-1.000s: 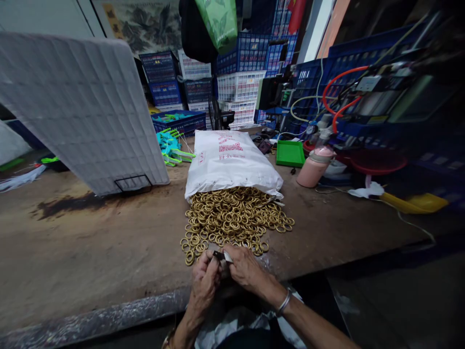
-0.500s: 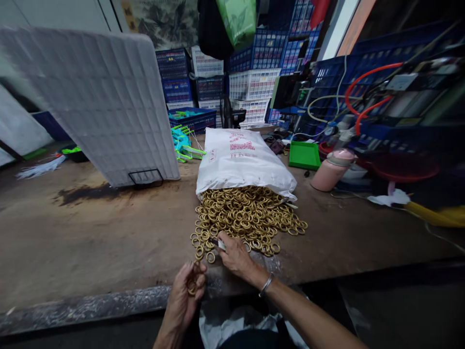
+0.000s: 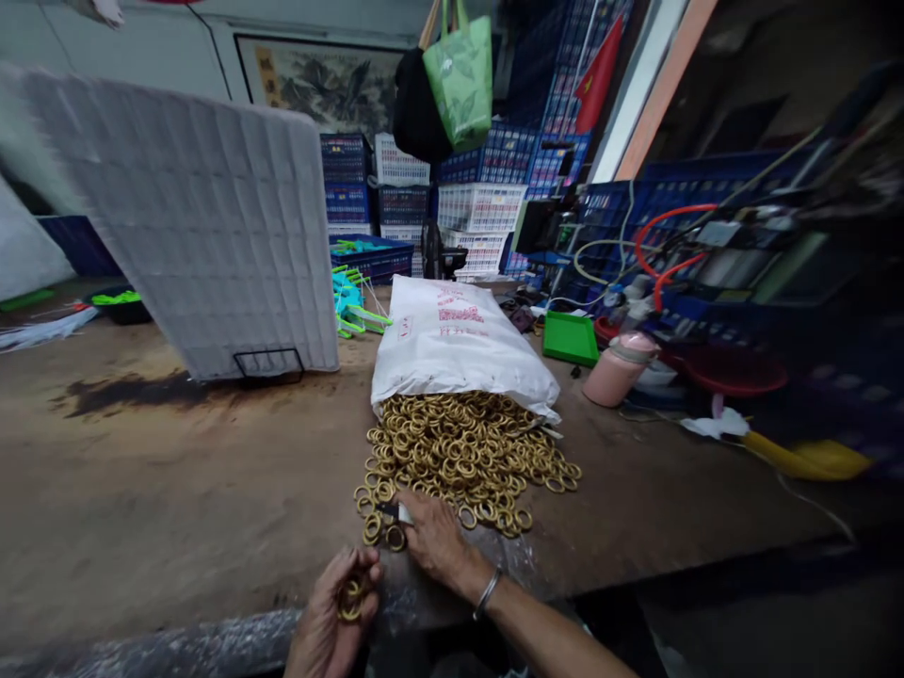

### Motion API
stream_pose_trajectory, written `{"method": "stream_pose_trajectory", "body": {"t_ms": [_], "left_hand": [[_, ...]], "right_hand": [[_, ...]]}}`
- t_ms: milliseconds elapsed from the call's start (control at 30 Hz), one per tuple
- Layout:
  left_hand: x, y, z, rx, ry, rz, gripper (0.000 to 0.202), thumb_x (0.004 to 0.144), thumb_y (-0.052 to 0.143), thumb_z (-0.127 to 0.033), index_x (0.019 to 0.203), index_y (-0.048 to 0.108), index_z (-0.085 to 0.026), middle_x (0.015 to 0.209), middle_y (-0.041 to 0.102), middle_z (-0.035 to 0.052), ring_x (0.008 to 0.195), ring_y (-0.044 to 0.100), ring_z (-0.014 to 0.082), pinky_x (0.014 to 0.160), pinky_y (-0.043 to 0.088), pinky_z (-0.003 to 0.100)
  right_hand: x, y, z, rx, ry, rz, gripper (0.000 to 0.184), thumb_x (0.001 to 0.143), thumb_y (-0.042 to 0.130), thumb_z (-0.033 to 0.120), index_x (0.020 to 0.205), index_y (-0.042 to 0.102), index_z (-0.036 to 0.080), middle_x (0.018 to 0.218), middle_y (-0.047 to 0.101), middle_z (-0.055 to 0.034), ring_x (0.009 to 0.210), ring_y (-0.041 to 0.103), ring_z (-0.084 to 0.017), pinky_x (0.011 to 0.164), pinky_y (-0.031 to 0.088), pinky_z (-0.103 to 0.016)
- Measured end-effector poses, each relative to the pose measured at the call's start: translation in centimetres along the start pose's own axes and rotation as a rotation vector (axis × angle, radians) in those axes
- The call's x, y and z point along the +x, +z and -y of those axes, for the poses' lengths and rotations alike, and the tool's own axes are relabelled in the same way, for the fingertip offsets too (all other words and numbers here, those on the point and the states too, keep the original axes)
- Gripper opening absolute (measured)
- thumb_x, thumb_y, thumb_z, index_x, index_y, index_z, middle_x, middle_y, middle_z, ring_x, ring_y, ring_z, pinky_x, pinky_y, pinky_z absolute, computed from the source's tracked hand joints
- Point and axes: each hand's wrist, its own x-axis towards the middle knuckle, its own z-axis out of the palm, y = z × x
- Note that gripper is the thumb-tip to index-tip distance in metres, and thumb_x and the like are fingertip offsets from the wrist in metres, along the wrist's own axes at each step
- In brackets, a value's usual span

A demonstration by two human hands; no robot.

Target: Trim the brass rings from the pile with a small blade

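Observation:
A pile of gold-coloured rings [image 3: 462,452] spills from the mouth of a white woven sack [image 3: 459,344] lying on the table. Low in the view, my left hand [image 3: 335,612] is curled around several of these rings, which show inside its fingers. My right hand [image 3: 439,541] rests at the near edge of the pile, closed on a small tool [image 3: 396,511] with a dark tip and a white part. Its exact kind is unclear. The tip lies over rings at the pile's front left, beside two loose rings.
To the left stands a tall pale quilted panel [image 3: 204,226] on a black wire stand. Right of the sack are a green tray [image 3: 570,337], a pink bottle [image 3: 621,369] and a red dish [image 3: 734,369]. Stacked crates [image 3: 480,207] and hanging bags [image 3: 459,85] fill the back.
The view has tilted up, so table and hands sit lower. My left hand had a ring at its fingertips; now rings lie within its curled fingers. My right hand still holds the tool by the pile.

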Motion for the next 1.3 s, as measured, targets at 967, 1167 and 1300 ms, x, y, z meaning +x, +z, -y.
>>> {"method": "stream_pose_trajectory", "body": {"t_ms": [967,1167,1300], "left_hand": [[1.1,5.9,3.3,0.665,0.345,0.137,0.028,0.064,0.064,-0.042,0.064,0.055,-0.016,0.05,0.048,-0.005,0.041,0.039,0.0059,0.04,0.03,0.016],[1.1,5.6,3.3,0.648,0.145,0.205,0.035,0.068,0.056,-0.05,0.066,0.045,-0.018,0.046,0.041,-0.0089,0.031,0.025,0.0017,0.032,0.016,0.014],[1.1,5.0,3.5,0.601,0.113,0.239,0.032,0.07,0.056,-0.047,0.067,0.043,-0.018,0.05,0.042,-0.0085,0.033,0.026,0.0014,0.032,0.017,0.013]], "right_hand": [[-2.5,-3.2,-1.4,0.855,0.336,-0.043,0.019,0.075,0.045,0.031,0.061,0.044,0.017,0.051,0.04,0.0067,0.047,0.034,-0.006,0.046,0.029,-0.018],[-2.5,-4.5,-0.8,0.624,0.245,-0.073,0.015,0.074,0.046,0.027,0.063,0.047,0.017,0.057,0.042,0.0057,0.056,0.037,-0.008,0.055,0.031,-0.019],[-2.5,-4.7,-0.4,0.639,0.227,-0.041,0.017,0.077,0.042,0.026,0.063,0.046,0.017,0.056,0.043,0.0056,0.055,0.038,-0.008,0.054,0.031,-0.018]]}}
